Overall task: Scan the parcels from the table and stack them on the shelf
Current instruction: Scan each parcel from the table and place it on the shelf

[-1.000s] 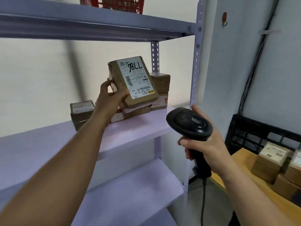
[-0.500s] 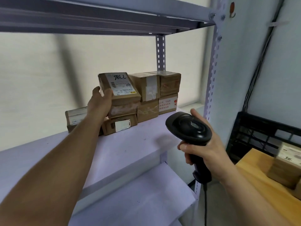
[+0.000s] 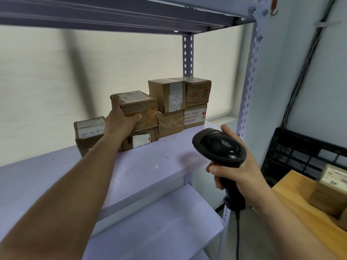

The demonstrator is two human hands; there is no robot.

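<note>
A black plastic crate point(image 3: 300, 158) with a lattice wall is standing at the right edge of the frame, just behind the pale wooden surface in the lower right corner. Above it, a bundle of dark cables point(image 3: 308, 64) is running diagonally up the grey wall toward the upper right, where a white cable tie point(image 3: 327, 24) is pinning it. A small orange hook point(image 3: 274, 5) is hanging near the top of the frame.

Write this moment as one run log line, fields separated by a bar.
step: stacking | left hand: grips parcel on the shelf stack | right hand: holds scanner | table parcels: waiting
</note>
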